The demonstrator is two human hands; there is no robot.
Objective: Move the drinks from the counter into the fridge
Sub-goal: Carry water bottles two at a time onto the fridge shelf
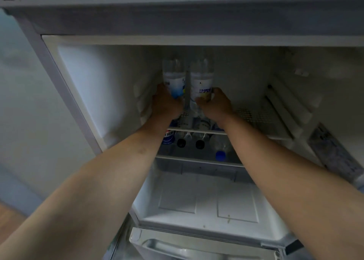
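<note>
An open fridge fills the view, its white walls dim. Two bare forearms reach in from 7 and 5 o'clock toward the upper shelf at centre. The left hand wraps its fingers round the lower part of a clear bottle with a white and blue label; the bottle rises from the hand toward 12 o'clock. The right hand grips a second, matching bottle the same way, just beside the first, with a narrow gap between them. Whether the bottles' bases touch the shelf cannot be told. On the shelf below, at 6 o'clock from the hands, more drinks lie on their sides: a cola can, two black-capped bottles and a blue-capped bottle.
</note>
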